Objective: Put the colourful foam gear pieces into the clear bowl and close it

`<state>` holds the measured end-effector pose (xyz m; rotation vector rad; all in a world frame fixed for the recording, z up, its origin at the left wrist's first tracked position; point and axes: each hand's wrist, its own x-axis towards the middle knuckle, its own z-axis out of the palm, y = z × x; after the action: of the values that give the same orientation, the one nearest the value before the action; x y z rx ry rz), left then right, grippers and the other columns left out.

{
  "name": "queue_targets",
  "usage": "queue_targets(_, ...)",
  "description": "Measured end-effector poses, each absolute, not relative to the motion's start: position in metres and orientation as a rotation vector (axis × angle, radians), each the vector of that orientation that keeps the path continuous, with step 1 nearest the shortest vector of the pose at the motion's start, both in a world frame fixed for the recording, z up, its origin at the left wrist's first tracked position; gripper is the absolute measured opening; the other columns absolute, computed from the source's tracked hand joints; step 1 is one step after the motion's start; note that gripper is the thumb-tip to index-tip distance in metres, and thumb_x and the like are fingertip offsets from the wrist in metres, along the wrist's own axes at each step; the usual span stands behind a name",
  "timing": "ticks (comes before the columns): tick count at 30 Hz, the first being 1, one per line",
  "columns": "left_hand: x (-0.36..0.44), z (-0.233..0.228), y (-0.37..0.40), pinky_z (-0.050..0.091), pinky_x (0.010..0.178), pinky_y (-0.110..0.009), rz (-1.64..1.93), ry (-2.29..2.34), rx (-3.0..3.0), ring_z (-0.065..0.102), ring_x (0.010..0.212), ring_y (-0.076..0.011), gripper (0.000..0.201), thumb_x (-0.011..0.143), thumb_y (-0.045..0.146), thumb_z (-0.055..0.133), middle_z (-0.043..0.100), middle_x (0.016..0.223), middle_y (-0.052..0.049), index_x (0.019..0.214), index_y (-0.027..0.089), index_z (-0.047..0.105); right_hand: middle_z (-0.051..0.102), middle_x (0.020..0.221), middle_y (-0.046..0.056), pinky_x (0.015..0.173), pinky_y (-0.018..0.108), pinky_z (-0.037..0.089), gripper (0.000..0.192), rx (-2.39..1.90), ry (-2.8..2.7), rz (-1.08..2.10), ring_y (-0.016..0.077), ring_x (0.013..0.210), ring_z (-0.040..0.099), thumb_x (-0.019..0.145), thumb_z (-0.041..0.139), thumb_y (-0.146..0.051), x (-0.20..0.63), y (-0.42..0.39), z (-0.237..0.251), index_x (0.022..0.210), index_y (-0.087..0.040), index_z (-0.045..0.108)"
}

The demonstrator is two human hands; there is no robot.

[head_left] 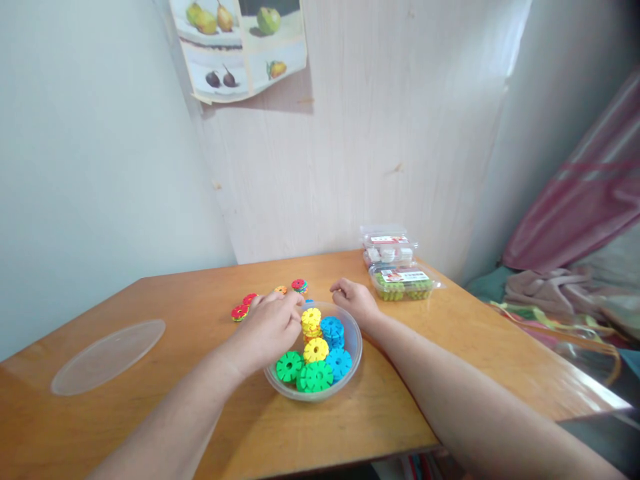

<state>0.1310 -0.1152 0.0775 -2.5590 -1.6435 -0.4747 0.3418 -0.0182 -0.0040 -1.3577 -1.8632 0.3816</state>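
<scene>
While the table (pixel 150 313) carries a clear bowl (pixel 353 352) of toothed plastic discs (pixel 317 350) — green, yellow, blue, flat and notched round the rim — the left hand (pixel 267 330) curls over the bowl's far edge, whether pinching a disc I cannot tell. The right hand (pixel 354 299) rests loosely curled, holding nothing, behind the bowl. Lifting one disc by its rim seems best — the notches snag neighbours.
</scene>
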Motion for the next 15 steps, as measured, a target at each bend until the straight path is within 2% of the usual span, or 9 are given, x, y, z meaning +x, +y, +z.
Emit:
queue_targets(8, 0.125, 0.082, -0.114, 0.041, 0.088, -0.040, -0.705, -1.804, -2.556, 0.063, 0.102, -0.0266, 0.028, 0.079, 0.022, 0.050, 0.072, 0.103, -0.005, 0.103, 0.026, 0.063, 0.074, 0.090, 0.004, 0.072, 0.027, 0.044, 0.025, -1.352, -1.858, 0.378, 0.0198, 0.083, 0.066, 0.082, 0.051, -0.026, 0.343, -0.014, -0.008, 0.097, -0.023, 0.071)
queue_targets(11, 0.116, 0.085, -0.112, 0.045, 0.081, -0.037, -1.059, -1.980, -2.565, 0.065, 0.094, -0.0243, 0.026, 0.080, 0.029, 0.052, 0.073, 0.098, -0.004, 0.103, 0.024, 0.063, 0.074, 0.086, 0.004, 0.071, 0.028, 0.045, 0.025, -1.364, -1.847, 0.382, 0.0200, 0.082, 0.066, 0.082, 0.051, -0.027, 0.344, -0.012, -0.011, 0.096, -0.023, 0.071)
queue_targets(15, 0.094, 0.088, -0.103, 0.047, 0.073, -0.033, -1.679, -2.196, -2.375, 0.066, 0.083, -0.0215, 0.034, 0.077, 0.034, 0.057, 0.073, 0.087, -0.005, 0.107, 0.018, 0.058, 0.073, 0.084, 0.003, 0.069, 0.027, 0.044, 0.025, -1.365, -1.841, 0.390, 0.0195, 0.080, 0.065, 0.080, 0.052, -0.025, 0.345, -0.009, -0.016, 0.094, -0.022, 0.071)
